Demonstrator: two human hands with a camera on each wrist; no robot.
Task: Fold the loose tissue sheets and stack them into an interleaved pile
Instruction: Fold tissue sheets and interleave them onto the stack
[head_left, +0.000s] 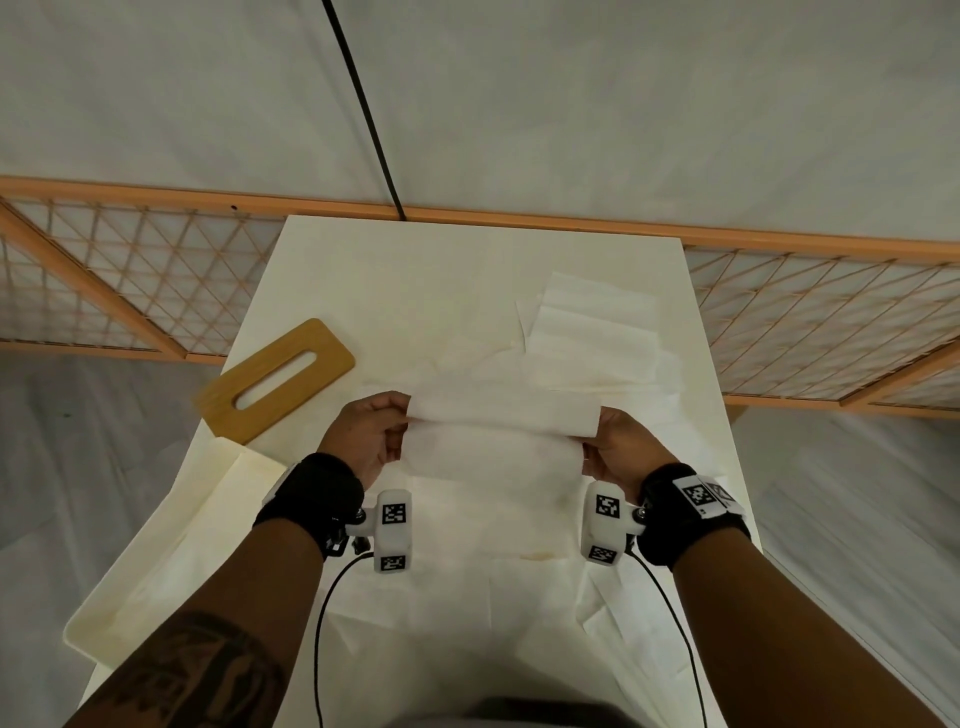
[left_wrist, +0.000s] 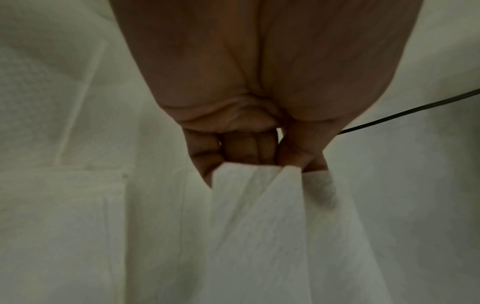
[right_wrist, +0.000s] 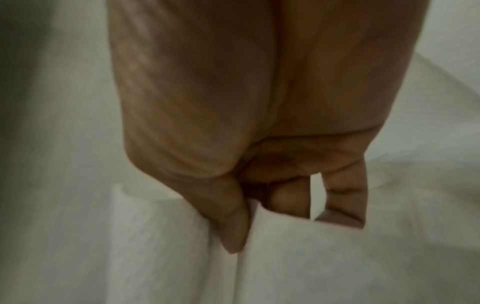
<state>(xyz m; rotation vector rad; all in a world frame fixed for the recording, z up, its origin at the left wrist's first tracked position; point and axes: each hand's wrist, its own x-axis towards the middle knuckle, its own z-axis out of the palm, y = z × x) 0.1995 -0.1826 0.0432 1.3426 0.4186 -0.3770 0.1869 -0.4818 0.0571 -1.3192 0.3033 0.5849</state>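
Pinching opposite ends of one tissue sheet (head_left: 501, 431), the left hand (head_left: 366, 434) and right hand (head_left: 626, 447) hold it stretched between them; stacked tissues (head_left: 592, 338) lie beyond the right hand.

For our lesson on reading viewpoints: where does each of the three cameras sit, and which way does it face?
Head: on the head, facing down at the table, both forearms, left hand and right hand holding the tissue sheet.
Left wrist: along the palm to fingers pinching the sheet's end.
Right wrist: along the palm to fingers pinching the other end.
Shared: all three show the tissue sheet.
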